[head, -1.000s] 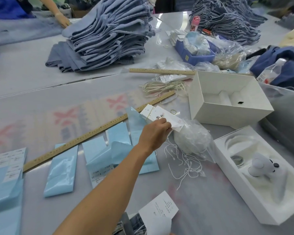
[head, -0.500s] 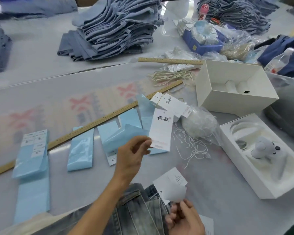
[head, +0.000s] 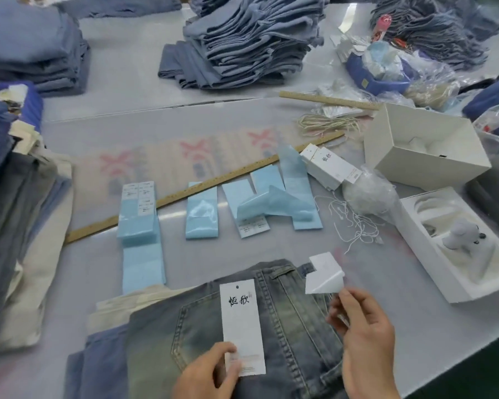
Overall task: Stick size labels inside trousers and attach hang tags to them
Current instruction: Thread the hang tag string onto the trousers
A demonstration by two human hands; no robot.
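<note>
The left hand [head: 206, 372] pinches the bottom edge of a tall white hang tag [head: 241, 323] between thumb and fingers, holding it flat over the jeans. The right hand [head: 363, 338] pinches a second, folded white card [head: 324, 276] by its lower corner, lifting it just above the waistband. The two hands are apart, one on each side of the seat of the trousers.

The jeans [head: 288, 335], faded grey-blue denim, lie back side up on top of a pile at the near edge of the table [head: 415, 326]. They look heavy, thick and limp: likely to sag if lifted by one corner, so the stitched waistband or a belt loop [head: 283, 273] seems the firm place to take hold and to tie a tag.

The hang tag is stiff, thin card, printed with black characters and punched with a small hole [head: 237, 286] near its top. It should weigh almost nothing and crease if squeezed, so an edge pinch suits it.

Farther back lie glossy pale-blue label sheets [head: 202, 208], slick and floppy, beside a long wooden ruler [head: 185, 194]. A loose tangle of thin white strings [head: 355, 223] sits to the right, light and prone to snagging; each is best drawn out by one end.
</note>
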